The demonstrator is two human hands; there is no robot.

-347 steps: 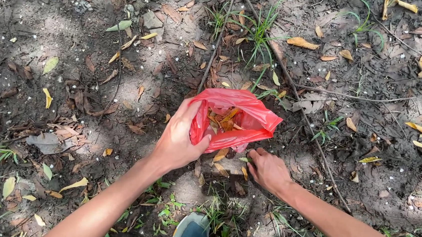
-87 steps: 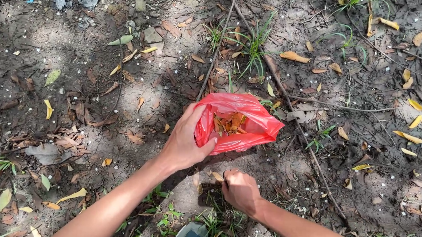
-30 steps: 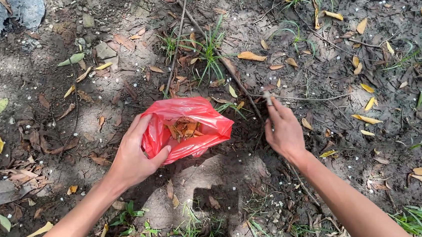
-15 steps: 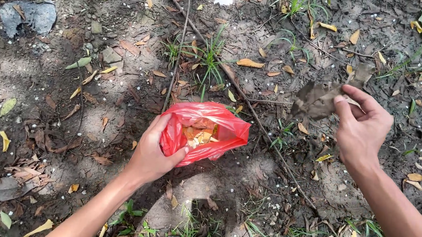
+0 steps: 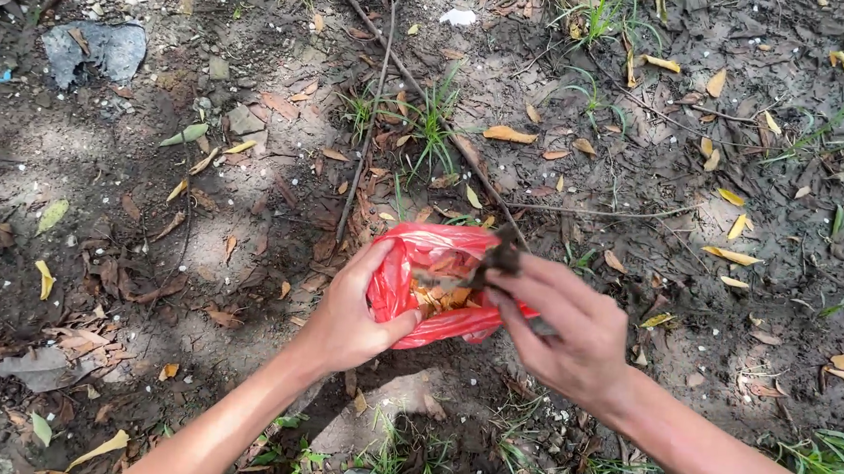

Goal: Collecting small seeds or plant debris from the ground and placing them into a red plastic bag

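right hand (image 5: 570,329): half a second ago it was raised well off to the right of the red plastic bag (image 5: 438,283), pinching a dark dead leaf (image 5: 502,261); now it has come across to the bag's open mouth, fingertips over the rim.
dark dead leaf: carried along with the hand, now just above the bag's opening instead of far from it.
left hand (image 5: 351,312): bag's mouth now turned toward the right hand.
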